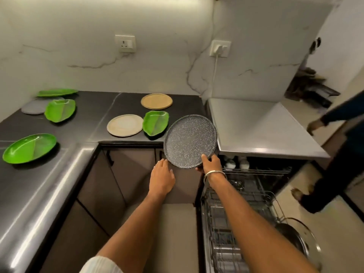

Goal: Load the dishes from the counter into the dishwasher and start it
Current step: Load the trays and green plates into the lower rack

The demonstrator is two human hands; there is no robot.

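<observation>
Your right hand [211,163] pinches speckled plate [190,140] at near rim; left hand [162,177] relaxed, fingertips at plate's edge.

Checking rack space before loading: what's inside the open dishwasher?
The dishwasher holds wire racks, pale cups at the upper back, and a steel pan low right. The arm hides some.

Dark grey white-speckled plate [190,139], bright green leaf-shaped plates [60,110], tan plate [156,101], beige plate [125,125], black counter [94,115].

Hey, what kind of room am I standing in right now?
Most likely a home kitchen: a dark L-shaped counter with plates on it, an open dishwasher with pulled-out racks, and a marble-look backsplash with wall sockets.
</observation>
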